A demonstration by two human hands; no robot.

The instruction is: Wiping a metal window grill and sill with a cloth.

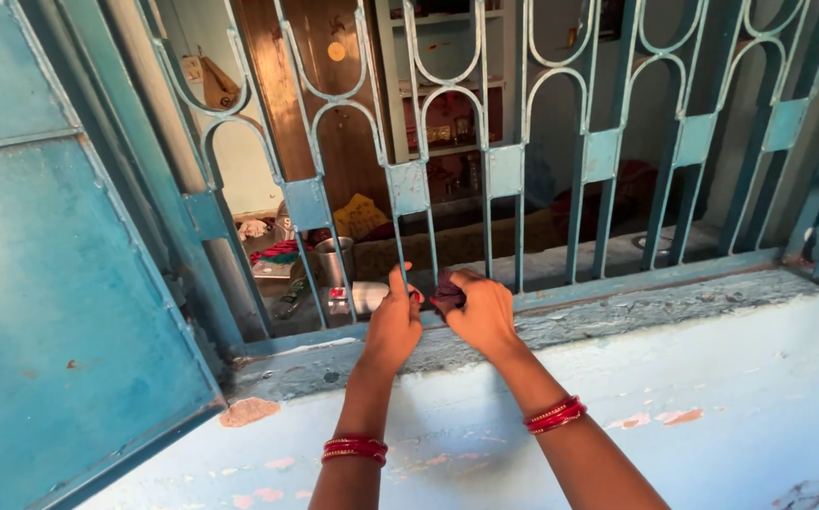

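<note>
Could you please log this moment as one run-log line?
left hand: at window grille bar | right hand: holding dark cloth at grille base | sill: paint chipped

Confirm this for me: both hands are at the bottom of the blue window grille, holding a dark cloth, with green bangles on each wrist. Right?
Not quite. The head view shows red bangles, not green, on each wrist. The rest holds: the left hand and right hand are at the bottom of the blue window grille, holding a dark cloth.
</note>
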